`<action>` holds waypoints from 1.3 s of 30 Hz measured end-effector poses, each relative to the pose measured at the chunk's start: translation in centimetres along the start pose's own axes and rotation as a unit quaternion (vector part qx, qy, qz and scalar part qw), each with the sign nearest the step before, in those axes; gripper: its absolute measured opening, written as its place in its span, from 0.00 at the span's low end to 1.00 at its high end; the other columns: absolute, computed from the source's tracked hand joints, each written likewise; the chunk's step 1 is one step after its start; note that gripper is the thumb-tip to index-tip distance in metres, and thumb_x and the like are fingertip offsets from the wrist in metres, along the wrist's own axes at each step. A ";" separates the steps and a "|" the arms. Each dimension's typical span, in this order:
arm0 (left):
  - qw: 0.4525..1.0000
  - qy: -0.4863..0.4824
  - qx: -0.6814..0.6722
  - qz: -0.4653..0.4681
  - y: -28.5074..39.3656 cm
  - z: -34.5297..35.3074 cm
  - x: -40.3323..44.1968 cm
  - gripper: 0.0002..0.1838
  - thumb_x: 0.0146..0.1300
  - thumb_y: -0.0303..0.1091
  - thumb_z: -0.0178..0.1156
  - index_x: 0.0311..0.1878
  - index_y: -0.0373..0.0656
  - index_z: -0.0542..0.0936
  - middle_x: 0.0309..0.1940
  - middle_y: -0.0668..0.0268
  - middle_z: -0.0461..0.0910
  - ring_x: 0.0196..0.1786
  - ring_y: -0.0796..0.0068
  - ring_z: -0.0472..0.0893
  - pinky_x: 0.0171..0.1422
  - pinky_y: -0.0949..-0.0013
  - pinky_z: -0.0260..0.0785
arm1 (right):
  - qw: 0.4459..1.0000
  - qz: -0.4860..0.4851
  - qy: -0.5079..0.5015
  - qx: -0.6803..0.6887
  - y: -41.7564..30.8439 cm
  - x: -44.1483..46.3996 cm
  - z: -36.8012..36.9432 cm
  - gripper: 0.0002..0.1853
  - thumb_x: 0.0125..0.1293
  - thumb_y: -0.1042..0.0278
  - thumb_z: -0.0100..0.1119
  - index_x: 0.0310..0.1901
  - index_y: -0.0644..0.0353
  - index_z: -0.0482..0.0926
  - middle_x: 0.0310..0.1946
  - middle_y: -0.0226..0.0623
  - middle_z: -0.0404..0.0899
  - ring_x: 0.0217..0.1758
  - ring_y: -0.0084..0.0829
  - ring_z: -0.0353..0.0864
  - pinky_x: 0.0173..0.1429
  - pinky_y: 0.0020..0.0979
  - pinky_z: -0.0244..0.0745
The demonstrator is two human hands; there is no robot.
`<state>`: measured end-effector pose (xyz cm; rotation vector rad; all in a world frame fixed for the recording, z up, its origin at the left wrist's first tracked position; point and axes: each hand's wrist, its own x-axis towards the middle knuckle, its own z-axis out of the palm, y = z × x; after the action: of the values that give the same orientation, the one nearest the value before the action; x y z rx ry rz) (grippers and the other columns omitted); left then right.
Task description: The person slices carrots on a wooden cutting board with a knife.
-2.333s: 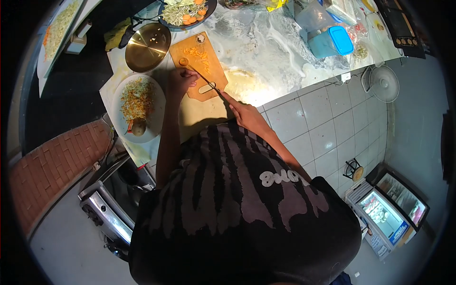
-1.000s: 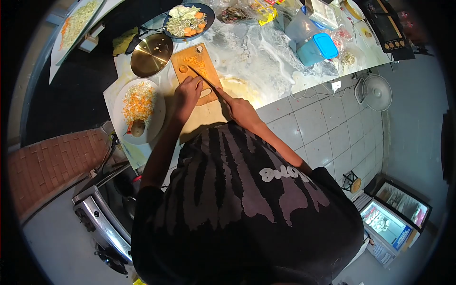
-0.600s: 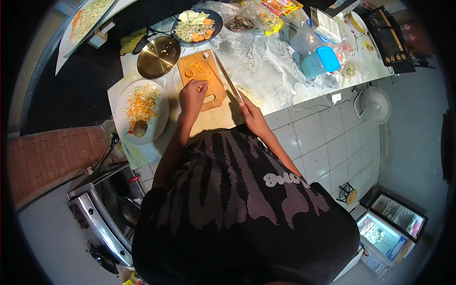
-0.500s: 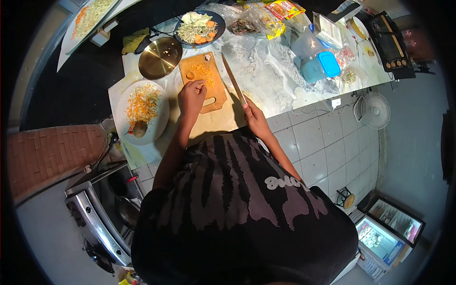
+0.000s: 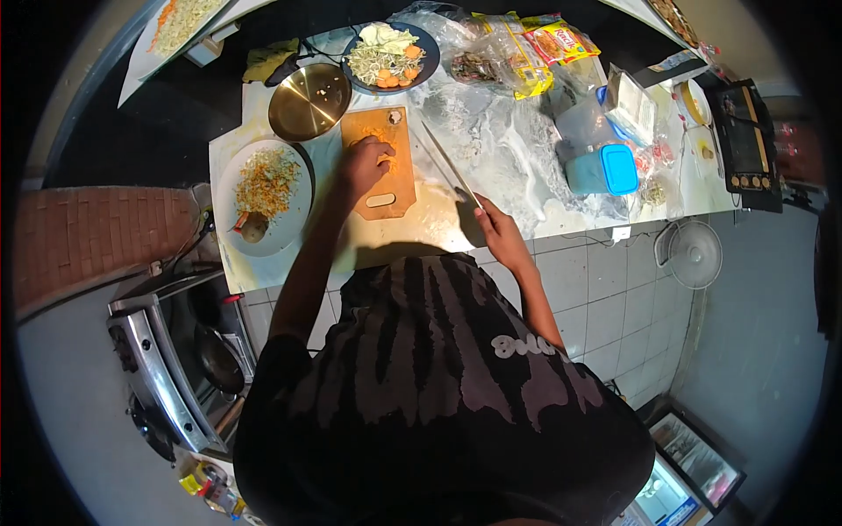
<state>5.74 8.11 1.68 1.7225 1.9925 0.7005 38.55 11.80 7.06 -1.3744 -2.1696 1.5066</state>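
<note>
From the head-worn camera, looking down past a dark patterned shirt, a person works at a marbled table [image 5: 517,153] with two bare hands. The right hand [image 5: 503,232] closes firmly around the handle of a long knife [image 5: 449,165]; the blade points away from the body and lies apart from the wooden cutting board [image 5: 401,188], just to its right, with a thin shadow alongside that suggests it is held above the tabletop. The left hand [image 5: 367,164] is over the board, its fingers bent and partly open among small orange pieces [image 5: 375,132], which look like carrot; whether it grips any of them cannot be told, because the hand hides what is under it. The orange pieces lie on the upper half of the board, loose and finely cut, so the cutting here seems well along, though any uncut piece beneath the hand would be hidden. To the left, a large white plate [image 5: 300,215] bears a heap of chopped white and orange bits [image 5: 266,180], apparently finished, with a rounded brown item [image 5: 254,229] at its near edge. Above it sits a shiny gold-coloured pan [image 5: 298,110] with a few scraps inside. Beyond the board, a dark plate [image 5: 431,66] holds sprouts, pale leaves and thicker orange slices, which are not cut so fine.
</note>
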 end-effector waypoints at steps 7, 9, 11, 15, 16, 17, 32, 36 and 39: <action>0.994 -0.009 -0.063 -0.086 0.9 -1.1 0.6 0.07 0.55 0.27 0.68 0.38 0.42 0.83 0.34 0.60 0.84 0.39 0.61 0.86 0.46 0.60 0.78 | 0.987 -0.046 -0.107 -0.108 -1.3 2.2 -3.9 0.21 0.78 0.54 0.49 0.68 0.48 0.75 0.55 0.53 0.82 0.57 0.57 0.80 0.60 0.47 0.75; 0.991 0.025 -0.072 -0.112 1.8 -1.7 -0.2 0.08 0.56 0.27 0.69 0.39 0.41 0.84 0.34 0.60 0.86 0.39 0.62 0.87 0.46 0.62 0.79 | 0.978 -0.091 -0.144 -0.121 -1.8 2.7 -4.6 0.19 0.77 0.55 0.50 0.64 0.49 0.78 0.59 0.44 0.81 0.57 0.54 0.80 0.60 0.45 0.75; 0.985 0.065 -0.084 -0.135 2.9 -2.0 -1.0 0.09 0.56 0.28 0.70 0.41 0.40 0.85 0.35 0.60 0.88 0.40 0.64 0.88 0.46 0.63 0.79 | 0.972 -0.099 -0.158 -0.140 -1.3 3.4 -5.1 0.18 0.77 0.55 0.51 0.62 0.49 0.79 0.58 0.45 0.82 0.56 0.53 0.81 0.59 0.46 0.75; 0.961 0.174 -0.122 -0.177 3.5 -2.0 -1.9 0.11 0.57 0.30 0.73 0.43 0.41 0.88 0.37 0.59 0.90 0.40 0.69 0.90 0.47 0.68 0.81 | 0.948 -0.151 -0.193 -0.205 -0.7 5.3 -6.0 0.18 0.75 0.55 0.53 0.61 0.50 0.81 0.32 0.50 0.83 0.33 0.52 0.82 0.43 0.46 0.74; 0.953 0.186 -0.140 -0.192 3.4 -2.0 -2.2 0.11 0.57 0.30 0.73 0.44 0.41 0.89 0.38 0.58 0.90 0.40 0.70 0.90 0.48 0.69 0.81 | 0.946 -0.153 -0.198 -0.205 -0.6 5.8 -5.9 0.18 0.75 0.55 0.53 0.61 0.50 0.81 0.32 0.50 0.83 0.33 0.52 0.82 0.43 0.46 0.74; 0.952 0.187 -0.139 -0.197 3.1 -2.0 -2.4 0.11 0.57 0.30 0.73 0.44 0.41 0.89 0.38 0.58 0.90 0.40 0.70 0.90 0.48 0.69 0.81 | 0.941 -0.198 -0.179 -0.209 -0.4 6.4 -5.8 0.18 0.75 0.56 0.53 0.60 0.50 0.82 0.33 0.50 0.84 0.35 0.53 0.83 0.44 0.48 0.75; 0.902 0.265 -0.225 -0.257 1.3 2.1 -7.8 0.10 0.60 0.29 0.74 0.43 0.37 0.89 0.37 0.62 0.90 0.40 0.78 0.87 0.47 0.73 0.78 | 0.911 -0.202 -0.148 -0.327 -2.6 11.2 -6.4 0.18 0.74 0.54 0.50 0.51 0.50 0.86 0.39 0.50 0.87 0.42 0.54 0.85 0.51 0.51 0.78; 0.912 0.268 -0.180 -0.254 1.9 1.6 -6.4 0.10 0.59 0.33 0.75 0.42 0.39 0.90 0.34 0.63 0.90 0.37 0.79 0.87 0.45 0.72 0.78 | 0.909 -0.221 -0.174 -0.309 -2.9 11.6 -5.8 0.17 0.73 0.55 0.50 0.50 0.51 0.86 0.39 0.49 0.87 0.43 0.54 0.85 0.52 0.51 0.78; 0.910 0.257 -0.165 -0.279 2.4 1.4 -6.2 0.11 0.58 0.35 0.75 0.41 0.41 0.90 0.33 0.62 0.90 0.36 0.76 0.88 0.44 0.70 0.79 | 0.916 -0.213 -0.109 -0.322 -3.4 11.6 -5.6 0.18 0.73 0.54 0.50 0.52 0.53 0.85 0.37 0.50 0.86 0.42 0.54 0.84 0.52 0.52 0.77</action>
<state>9.37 2.42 1.95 0.7489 2.3649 1.2693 33.32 23.98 8.48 -0.7696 -3.0215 0.8439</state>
